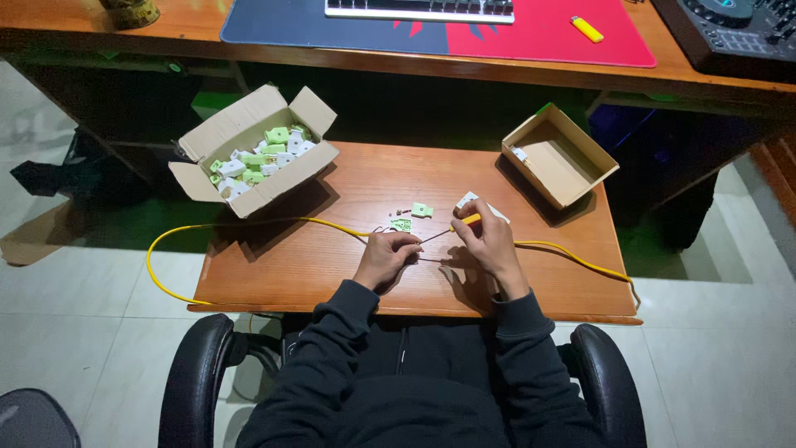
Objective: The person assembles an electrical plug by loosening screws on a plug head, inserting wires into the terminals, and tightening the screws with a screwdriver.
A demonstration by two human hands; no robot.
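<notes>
Nearest me, left hand (pixel 386 258) is curled closed, pinching something small at the end of the yellow cable (pixel 249 222), can't tell exactly what. Right hand (pixel 489 239) is closed around a yellow-handled screwdriver (pixel 452 227), thin shaft angled toward the left fingertips. Just beyond the hands, loose green plug parts (pixel 412 216) lie on the small wooden table (pixel 332 265). Further out: left cardboard box (pixel 249 149) full of green and white plug pieces, right cardboard box (pixel 560 156) nearly empty. Far desk holds a yellow lighter (pixel 586 29)
</notes>
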